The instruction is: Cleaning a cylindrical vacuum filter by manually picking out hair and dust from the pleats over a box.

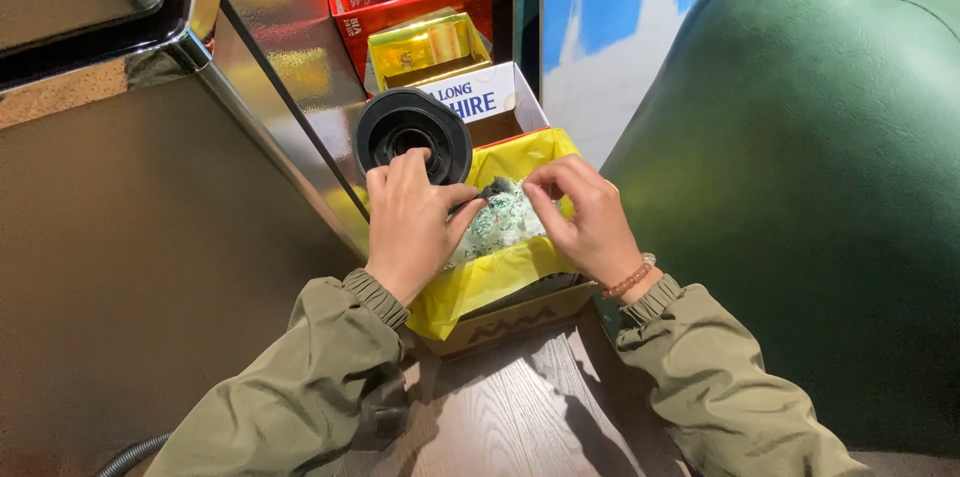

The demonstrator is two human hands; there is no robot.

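My left hand grips a round black cylindrical part with a hollow centre, holding it over a cardboard box lined with a yellow plastic bag. My right hand pinches at a small dark clump of debris at the part's lower edge, between both hands. Crumpled green-and-white paper waste lies inside the bag, below my fingers. Both arms wear olive-green sleeves, and a beaded bracelet circles my right wrist.
A shiny steel cabinet fills the left side. Behind the bin stand a white carton, a gold box and red boxes. A green padded seat rises on the right. Wooden floor lies below; a grey hose shows at bottom left.
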